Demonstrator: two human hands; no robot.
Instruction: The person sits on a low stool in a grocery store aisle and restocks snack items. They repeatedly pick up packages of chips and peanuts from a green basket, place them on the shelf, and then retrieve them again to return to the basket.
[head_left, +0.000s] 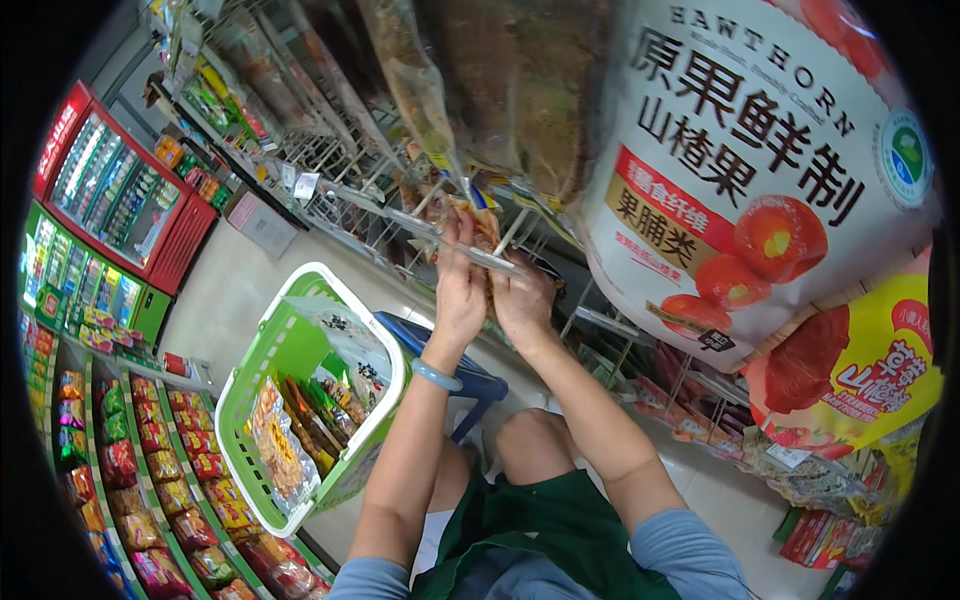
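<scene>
Both my hands reach into a wire display rack at the centre of the head view. My left hand (460, 277), with a pale bangle on the wrist, has its fingers on a plastic food packet (480, 219) behind a clear label strip (450, 244). Beside it my right hand (525, 292) is partly under the strip, its fingers hidden by the rack and packets. How firmly either hand grips cannot be made out. To the left a green and white plastic basket (315, 274) holds several snack packets (281, 442) and a clear bag (352, 345).
A large hawthorn snack bag (750, 172) and a yellow snack bag (862, 367) hang close on the right. Blue stool (480, 386) stands by the basket. Snack shelves (127, 480) line the lower left; red drinks fridges (169, 255) stand beyond, near a cardboard box (262, 223).
</scene>
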